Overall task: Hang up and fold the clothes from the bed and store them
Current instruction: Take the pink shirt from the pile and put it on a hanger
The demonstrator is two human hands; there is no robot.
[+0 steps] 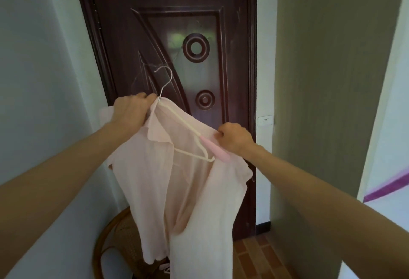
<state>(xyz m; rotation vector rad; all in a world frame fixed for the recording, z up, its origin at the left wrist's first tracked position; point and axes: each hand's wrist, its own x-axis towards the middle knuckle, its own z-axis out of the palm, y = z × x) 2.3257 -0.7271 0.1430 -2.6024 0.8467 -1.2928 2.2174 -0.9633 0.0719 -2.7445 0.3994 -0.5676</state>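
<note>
A pale pink shirt [155, 185] hangs in front of me, draped over a cream hanger [188, 127] with a pink shoulder pad and a metal hook that points up. My left hand [130, 108] grips the shirt's collar and the hanger's neck just below the hook. My right hand [234, 137] pinches the shirt's cloth at the hanger's right shoulder, next to the pink pad. The hanger's left arm is hidden under the cloth. The shirt's front hangs open, and its hem reaches down past the frame's lower edge.
A dark brown panelled door [177, 35] stands shut right behind the shirt. A wicker chair [119, 243] sits low at the left by the wall. An olive wall [321, 79] rises at the right, with a light switch [265, 120] beside the door. Brown floor tiles [254, 254] show below.
</note>
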